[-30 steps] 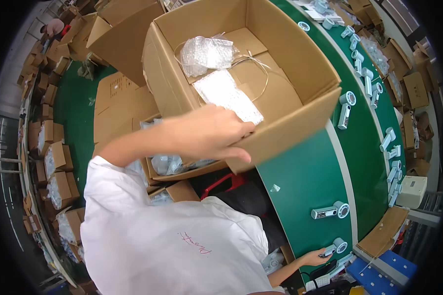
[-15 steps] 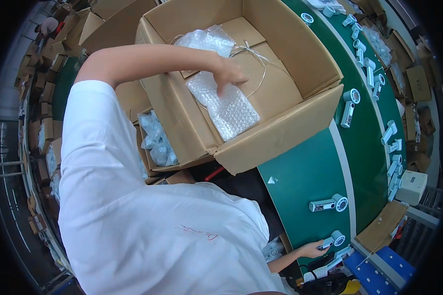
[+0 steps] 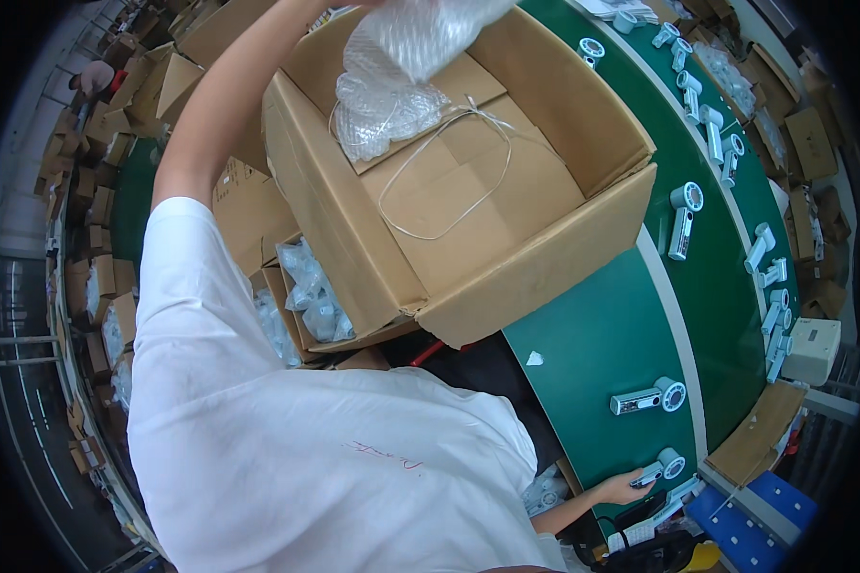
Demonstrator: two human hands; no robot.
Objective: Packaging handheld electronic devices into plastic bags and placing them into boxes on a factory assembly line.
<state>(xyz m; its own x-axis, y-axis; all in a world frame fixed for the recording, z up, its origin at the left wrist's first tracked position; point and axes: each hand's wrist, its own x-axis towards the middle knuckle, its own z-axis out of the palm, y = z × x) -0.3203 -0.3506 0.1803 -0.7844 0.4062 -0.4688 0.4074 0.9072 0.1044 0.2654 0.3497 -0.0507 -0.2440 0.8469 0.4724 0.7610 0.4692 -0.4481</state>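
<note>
My left forearm (image 3: pixel 222 100) reaches up over the big open cardboard box (image 3: pixel 354 239). The hand is almost wholly cut off by the top edge, its fingers hidden. From it hangs a clear bubble-wrap bag (image 3: pixel 430 33), raised above the box's far part. More bubble wrap (image 3: pixel 382 119) lies inside the box, beside a loop of thin white cord (image 3: pixel 440 232). At the lower right, my right hand (image 3: pixel 626 487) is closed round the bar-shaped handle of a white device with a round, ring-like head (image 3: pixel 661 469), at the green table's near corner.
Another such device (image 3: pixel 650 396) lies on the green table (image 3: pixel 583 334), farther off. Several more line the curved green belt (image 3: pixel 717 286) at the right. Smaller boxes with clear plastic wrapping (image 3: pixel 320 301) stand left of the big box. A beige box (image 3: pixel 812 351) sits at the belt's near end.
My left hand has lifted a bubble-wrap bag up out of the box to the top edge of the view. My right hand stays on the device at the table corner.
</note>
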